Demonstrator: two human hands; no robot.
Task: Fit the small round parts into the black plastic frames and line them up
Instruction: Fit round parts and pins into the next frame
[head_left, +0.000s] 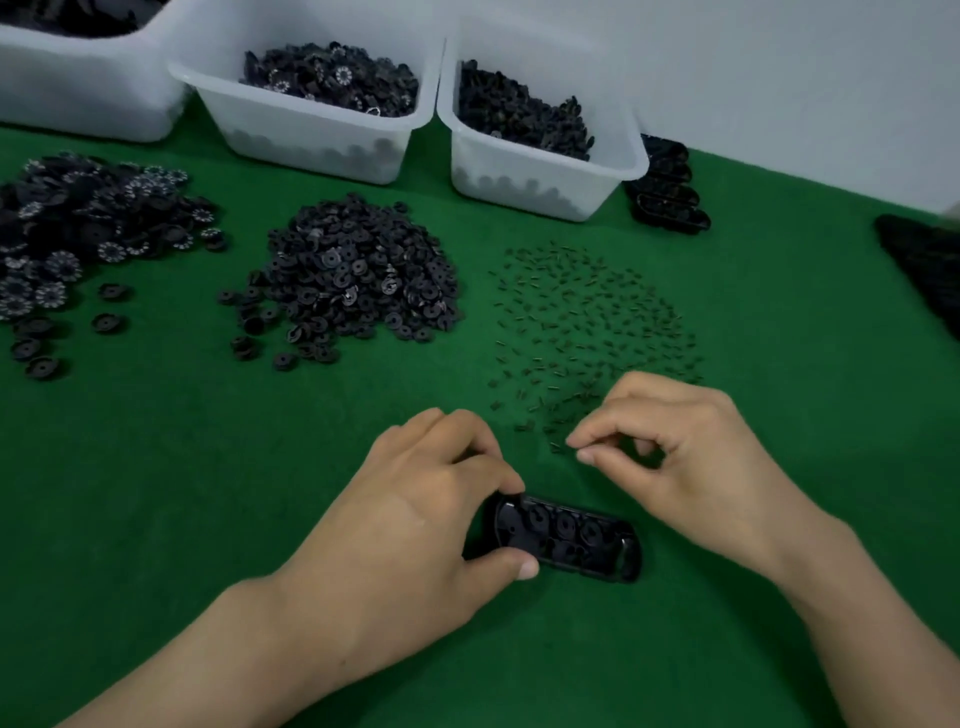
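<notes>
My left hand (415, 525) grips the left end of the black frame (629, 558), thumb on its near edge and fingers curled over the far edge. The frame lies on the green felt bench (208, 467), just below my right hand (680, 457) and apart from it. That hand's thumb and forefinger are drawn almost tip to tip at the near fringe of the scattered pins (587, 322). I cannot tell whether a pin sits between them.

The frame looks like light, stiff moulded plastic, an oblong with rounded ends and a raised rim, with round pieces already seated inside. I judge the rim at either end the safest hold, leaving the middle open.

The round parts (353, 275), heaped beyond my left hand, are small flat discs with centre holes. They are probably hard, light and slippery, and best pinched by the edge.
</notes>
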